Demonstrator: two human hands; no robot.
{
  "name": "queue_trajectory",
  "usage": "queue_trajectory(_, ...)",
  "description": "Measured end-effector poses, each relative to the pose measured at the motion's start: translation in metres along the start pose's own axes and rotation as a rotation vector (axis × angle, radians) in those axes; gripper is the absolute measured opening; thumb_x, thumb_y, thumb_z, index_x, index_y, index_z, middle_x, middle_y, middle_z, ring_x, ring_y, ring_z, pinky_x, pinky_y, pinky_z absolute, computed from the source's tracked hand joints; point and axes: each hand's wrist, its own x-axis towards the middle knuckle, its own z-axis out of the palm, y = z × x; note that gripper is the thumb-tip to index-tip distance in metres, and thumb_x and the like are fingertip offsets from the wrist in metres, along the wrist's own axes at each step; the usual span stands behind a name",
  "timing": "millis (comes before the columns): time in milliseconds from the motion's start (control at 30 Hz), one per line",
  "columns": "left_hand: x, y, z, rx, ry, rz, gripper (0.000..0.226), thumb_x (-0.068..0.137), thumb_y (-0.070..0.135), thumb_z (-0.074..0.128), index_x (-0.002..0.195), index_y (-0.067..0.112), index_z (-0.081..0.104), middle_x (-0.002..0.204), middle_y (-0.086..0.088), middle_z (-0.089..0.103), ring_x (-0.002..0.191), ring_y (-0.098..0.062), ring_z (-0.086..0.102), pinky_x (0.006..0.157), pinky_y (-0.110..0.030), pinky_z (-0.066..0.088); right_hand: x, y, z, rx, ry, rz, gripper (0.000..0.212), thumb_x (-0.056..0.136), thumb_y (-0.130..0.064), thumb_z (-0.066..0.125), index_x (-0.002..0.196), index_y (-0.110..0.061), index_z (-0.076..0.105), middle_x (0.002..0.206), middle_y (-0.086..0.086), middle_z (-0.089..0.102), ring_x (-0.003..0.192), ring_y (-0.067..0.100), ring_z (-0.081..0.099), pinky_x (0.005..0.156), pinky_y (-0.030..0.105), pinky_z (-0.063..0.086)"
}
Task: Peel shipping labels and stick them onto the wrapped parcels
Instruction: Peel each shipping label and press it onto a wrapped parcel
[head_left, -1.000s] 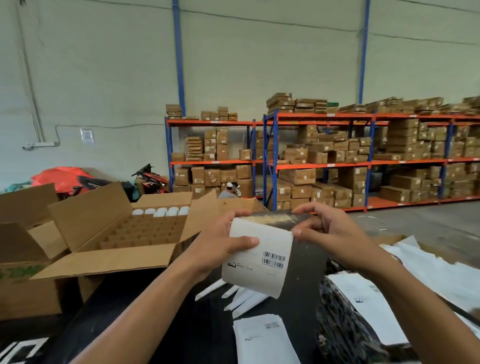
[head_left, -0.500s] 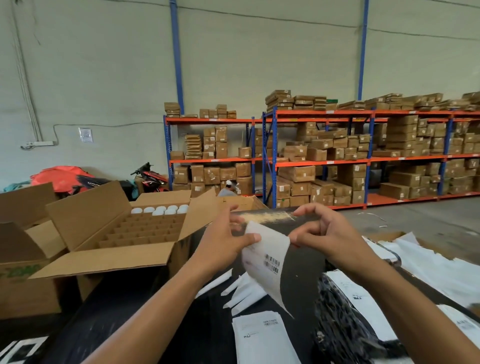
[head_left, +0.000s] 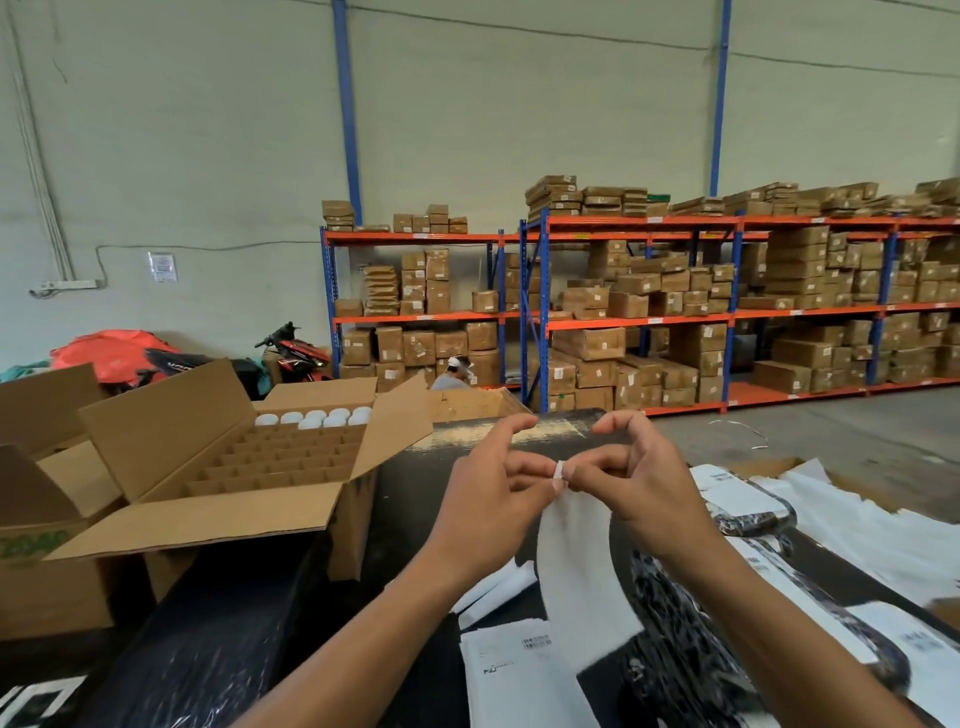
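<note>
A: Where's the label (head_left: 579, 566) held?
B: Top corner pinched by both hands, left (head_left: 493, 512) & right (head_left: 641, 486), above the black desk (head_left: 218, 639); blank side is shown.
A: What's nearby?
B: Printed sheet (head_left: 514, 675) lies beneath. Open divider carton (head_left: 228, 467) at left, wrapped parcels (head_left: 737, 519) at right. Far desk edge is partly blocked by the hands.

Soft, even indoor light (faint shadows), wide-angle bending at edges, slight motion blur.
</note>
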Motion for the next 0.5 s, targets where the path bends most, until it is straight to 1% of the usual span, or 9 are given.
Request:
queue_trajectory(67,0.001,-0.001,0.001,-0.007,-0.007,-0.009,0.058,0.085,0.014,0.069,0.137,0.023,0.043,0.102,0.002,0.074,0.093,-0.004,0.069,0.078,-0.007,0.05,0.0,0.002,-0.001,-0.031,-0.002,-0.004,0.036,0.076,-0.008,0.072,0.098,-0.022,0.047,0.078,0.007,0.075,0.08,0.024,0.071,0.086,0.045,0.054)
queue_trajectory(167,0.0,-0.004,0.002,-0.03,-0.012,-0.034,0.055,0.087,0.017,0.068,0.135,0.024,0.044,0.099,0.004,0.075,0.093,-0.001,0.068,0.077,-0.006,0.048,0.0,0.007,-0.001,-0.077,0.001,-0.009,0.036,0.077,-0.011,0.073,0.098,-0.023,0.046,0.078,0.004,0.076,0.079,0.022,0.07,0.084,0.042,0.054)
queue_trajectory(200,0.0,-0.005,0.002,-0.045,-0.008,-0.051,0.053,0.088,0.017,0.067,0.135,0.025,0.044,0.097,0.005,0.076,0.093,-0.001,0.068,0.081,-0.009,0.048,0.0,0.009,-0.001,-0.087,0.002,-0.01,0.036,0.077,-0.011,0.073,0.098,-0.024,0.046,0.078,0.004,0.075,0.079,0.021,0.07,0.083,0.04,0.055)
queue_trajectory(233,0.001,-0.006,0.002,-0.069,-0.001,-0.078,0.051,0.088,0.017,0.066,0.134,0.025,0.045,0.094,0.005,0.076,0.093,-0.003,0.068,0.088,-0.015,0.048,0.0,0.011,-0.001,-0.098,0.006,-0.007,0.036,0.078,-0.011,0.072,0.099,-0.025,0.046,0.078,0.003,0.075,0.079,0.019,0.07,0.082,0.039,0.054)
queue_trajectory(267,0.001,-0.008,0.0,-0.101,0.008,-0.113,0.049,0.089,0.016,0.065,0.133,0.024,0.046,0.09,0.004,0.076,0.091,-0.006,0.069,0.092,-0.024,0.05,0.0,0.014,-0.001,-0.108,0.012,-0.001,0.036,0.079,-0.01,0.072,0.099,-0.026,0.046,0.078,0.003,0.075,0.078,0.018,0.07,0.082,0.038,0.054)
queue_trajectory(300,0.002,-0.009,-0.002,-0.139,0.018,-0.149,0.047,0.089,0.014,0.064,0.132,0.022,0.047,0.088,0.002,0.076,0.089,-0.01,0.07,0.093,-0.031,0.052,0.0,0.016,-0.002,-0.109,0.018,0.007,0.037,0.079,-0.008,0.071,0.099,-0.027,0.046,0.078,0.003,0.075,0.078,0.018,0.069,0.082,0.038,0.055)
queue_trajectory(333,0.004,-0.011,-0.004,-0.177,0.029,-0.181,0.046,0.089,0.013,0.064,0.131,0.02,0.048,0.085,-0.001,0.076,0.086,-0.013,0.071,0.091,-0.034,0.054,0.0,0.019,-0.003,-0.103,0.024,0.016,0.037,0.079,-0.007,0.07,0.099,-0.026,0.046,0.078,0.004,0.075,0.078,0.019,0.069,0.083,0.04,0.055)
queue_trajectory(400,0.005,-0.014,-0.007,-0.222,0.043,-0.22,0.046,0.088,0.013,0.066,0.13,0.019,0.048,0.085,-0.003,0.076,0.085,-0.016,0.071,0.087,-0.034,0.056,-0.001,0.023,-0.005,-0.096,0.028,0.024,0.036,0.08,-0.005,0.07,0.1,-0.025,0.047,0.078,0.006,0.074,0.079,0.022,0.069,0.085,0.044,0.054)
queue_trajectory(500,0.002,-0.014,-0.005,-0.195,-0.017,-0.22,0.05,0.086,0.021,0.069,0.13,0.022,0.044,0.089,0.002,0.076,0.088,-0.011,0.071,0.086,-0.033,0.057,-0.001,0.024,-0.003,-0.107,0.005,0.005,0.036,0.08,-0.007,0.069,0.102,-0.024,0.047,0.079,0.005,0.075,0.078,0.024,0.068,0.082,0.045,0.054)
